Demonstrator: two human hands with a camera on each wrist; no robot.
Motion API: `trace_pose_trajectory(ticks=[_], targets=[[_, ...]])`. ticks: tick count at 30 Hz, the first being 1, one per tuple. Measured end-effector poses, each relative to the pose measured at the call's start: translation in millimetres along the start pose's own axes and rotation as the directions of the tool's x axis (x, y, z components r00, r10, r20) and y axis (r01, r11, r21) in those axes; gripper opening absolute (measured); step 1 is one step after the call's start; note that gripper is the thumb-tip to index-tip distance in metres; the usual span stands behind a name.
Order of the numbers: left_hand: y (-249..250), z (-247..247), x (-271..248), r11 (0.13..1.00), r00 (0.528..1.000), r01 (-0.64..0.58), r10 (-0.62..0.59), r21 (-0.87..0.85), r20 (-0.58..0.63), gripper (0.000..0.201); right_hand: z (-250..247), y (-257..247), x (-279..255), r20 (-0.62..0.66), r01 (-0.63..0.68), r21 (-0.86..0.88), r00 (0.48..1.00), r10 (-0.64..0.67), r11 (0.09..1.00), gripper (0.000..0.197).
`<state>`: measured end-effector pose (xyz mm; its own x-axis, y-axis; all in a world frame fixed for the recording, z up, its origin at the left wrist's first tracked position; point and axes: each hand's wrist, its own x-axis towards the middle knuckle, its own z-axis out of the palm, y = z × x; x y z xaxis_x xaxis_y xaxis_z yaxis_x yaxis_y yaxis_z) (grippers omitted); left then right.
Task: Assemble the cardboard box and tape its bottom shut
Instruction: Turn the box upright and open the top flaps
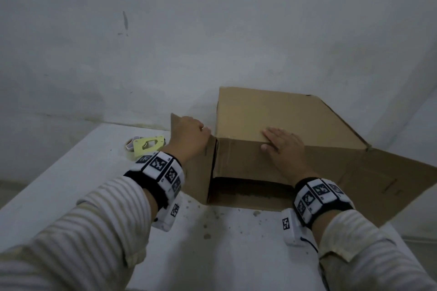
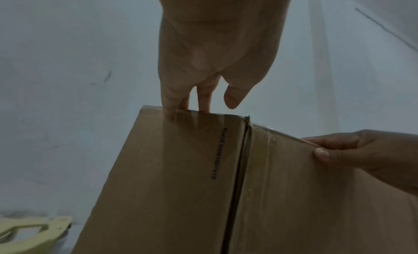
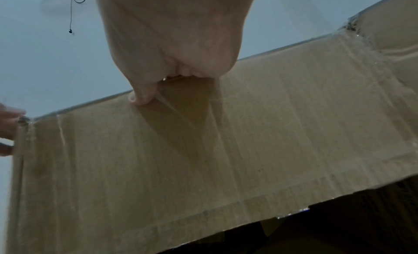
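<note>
A brown cardboard box (image 1: 283,116) lies on its side on the white table (image 1: 212,243), with its open end facing me. My left hand (image 1: 189,132) hooks its fingers (image 2: 172,104) over the top edge of the upright left flap (image 1: 198,172), the thumb held free. My right hand (image 1: 283,149) holds the box's top front edge. Its fingers lie on the top panel and its thumb (image 3: 141,97) presses on the front flap (image 3: 203,150). A wide flap (image 1: 378,177) spreads out flat to the right. Glossy clear tape remnants (image 2: 262,150) show beside the flap's crease.
A pale yellow tape dispenser (image 1: 146,145) sits on the table just left of my left wrist, near the back edge. A white wall stands close behind the box. The table's left edge drops to the floor, and small dark specks dot the surface in front of the box.
</note>
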<state>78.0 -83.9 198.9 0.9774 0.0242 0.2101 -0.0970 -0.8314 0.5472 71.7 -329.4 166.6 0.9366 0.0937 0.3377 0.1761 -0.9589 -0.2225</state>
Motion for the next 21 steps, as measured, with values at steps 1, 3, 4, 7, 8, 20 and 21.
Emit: trace_pose_trajectory(ticks=[1,3,4,7,8,20,21], targets=[[7.0,4.6,1.5,0.996,0.997,0.044,-0.039,-0.071,0.069,0.043,-0.4,0.1,0.2,0.005,-0.001,0.009,1.000,0.001,1.000,0.048],[16.0,13.3,5.0,0.987,0.984,0.095,-0.073,-0.133,0.162,0.048,-1.4,-0.6,-0.7,0.010,0.010,0.021,1.000,-0.010,1.000,0.048],[22.8,17.5,4.0,0.980,0.980,0.095,-0.061,-0.173,0.188,0.062,-2.7,0.7,-1.7,0.012,0.011,0.024,1.000,-0.011,1.000,0.048],[29.0,30.6,10.2,0.911,0.977,0.141,-0.065,-0.387,0.203,0.067,-5.1,6.4,-4.7,0.022,0.008,0.056,1.000,-0.009,0.998,0.047],[27.2,34.2,13.0,0.868,0.976,0.150,-0.055,-0.473,0.209,0.060,-3.6,8.9,-7.4,0.007,0.012,0.070,1.000,-0.013,0.997,0.047],[14.7,43.0,24.4,0.875,0.989,0.126,-0.073,-0.467,0.131,0.056,67.4,-1.4,-71.1,0.189,-0.561,0.766,0.662,0.725,0.313,0.033],[14.6,43.0,24.4,0.880,0.989,0.122,-0.070,-0.458,0.130,0.056,70.5,1.6,-67.3,0.276,-0.609,0.769,0.590,0.759,0.193,0.034]])
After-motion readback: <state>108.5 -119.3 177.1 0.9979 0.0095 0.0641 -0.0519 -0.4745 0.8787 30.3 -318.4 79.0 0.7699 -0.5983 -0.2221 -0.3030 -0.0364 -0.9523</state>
